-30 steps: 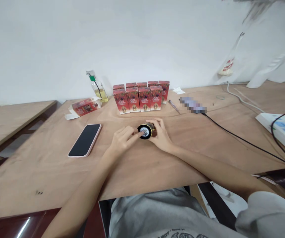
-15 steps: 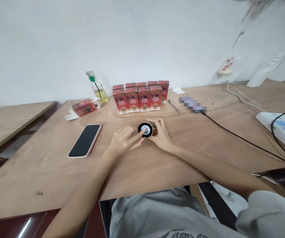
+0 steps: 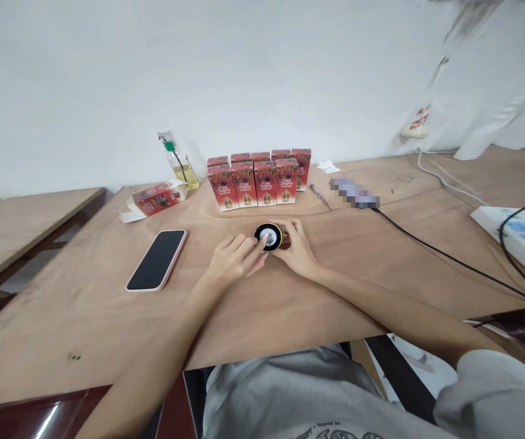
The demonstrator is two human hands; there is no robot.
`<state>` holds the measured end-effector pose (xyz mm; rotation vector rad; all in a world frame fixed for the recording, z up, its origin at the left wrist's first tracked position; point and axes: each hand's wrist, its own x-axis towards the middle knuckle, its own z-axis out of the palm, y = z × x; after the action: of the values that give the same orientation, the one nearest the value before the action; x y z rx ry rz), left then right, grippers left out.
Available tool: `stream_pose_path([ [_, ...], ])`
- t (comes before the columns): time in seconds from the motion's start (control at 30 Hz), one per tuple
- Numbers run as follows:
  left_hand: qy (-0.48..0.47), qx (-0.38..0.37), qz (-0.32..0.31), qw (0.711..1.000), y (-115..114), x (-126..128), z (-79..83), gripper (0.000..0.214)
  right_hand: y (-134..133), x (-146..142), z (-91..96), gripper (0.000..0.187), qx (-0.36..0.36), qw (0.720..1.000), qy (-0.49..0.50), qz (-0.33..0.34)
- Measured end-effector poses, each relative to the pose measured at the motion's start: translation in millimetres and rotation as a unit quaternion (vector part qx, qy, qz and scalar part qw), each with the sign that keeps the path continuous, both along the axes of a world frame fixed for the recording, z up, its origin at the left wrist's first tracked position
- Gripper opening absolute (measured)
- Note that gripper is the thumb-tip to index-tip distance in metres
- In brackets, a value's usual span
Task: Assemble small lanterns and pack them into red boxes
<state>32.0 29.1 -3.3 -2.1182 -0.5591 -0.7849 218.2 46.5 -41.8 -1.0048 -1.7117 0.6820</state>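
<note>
Right fingers [image 3: 295, 226] around cylinder [image 3: 275, 236], left [image 3: 255, 250] touching end

The frame's centre held nine upright red cardboard boxes [image 3: 266, 183], one round black-and-gold object [image 3: 272, 234] and one slim screwdriver [image 3: 320, 196]; its left, one opened red carton [image 3: 159, 199], one clear green-collared bottle [image 3: 188, 175], one pink-cased black phone [image 3: 157, 260]; its right, one white power strip [image 3: 513, 239].

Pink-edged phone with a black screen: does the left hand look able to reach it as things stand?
Probably yes: the left hand touches a black-rimmed cylinder that the right hand holds, and no object shows between it and the phone.
</note>
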Motion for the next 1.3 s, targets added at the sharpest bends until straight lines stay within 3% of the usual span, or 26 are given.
stream_pose_path([
  [0.27,-0.015,0.025,0.018,0.999,-4,9,-7.9,0.028,0,-1,0.2,0.056,0.008,1.000,-0.015,-0.018],
  [0.7,-0.028,-0.047,0.020,0.998,-2,7,-10.5,0.023,1,0,-0.1,0.057,0.006,0.999,-0.033,-0.034],
  [0.8,-0.060,-0.096,-0.001,0.994,-1,6,-9.1,0.025,0,0,0.4,0.057,0.001,0.999,-0.025,-0.024],
  [0.9,-0.191,-0.189,-0.030,0.963,-4,5,-8.0,0.032,-1,-1,1.3,0.056,0.000,1.000,-0.003,0.000],
  [1.0,-0.303,-0.248,-0.004,0.920,-11,0,-11.7,0.030,-3,-3,1.8,0.055,-0.002,1.000,0.019,0.000],
  [1.13,-0.285,-0.319,0.100,0.898,-18,-13,-27.6,0.037,-2,-4,2.0,0.055,-0.011,0.999,0.036,-0.022],
  [1.3,-0.262,-0.450,0.230,0.822,-10,-21,-45.8,0.087,-2,-4,2.7,0.057,0.000,0.999,0.035,-0.023],
])
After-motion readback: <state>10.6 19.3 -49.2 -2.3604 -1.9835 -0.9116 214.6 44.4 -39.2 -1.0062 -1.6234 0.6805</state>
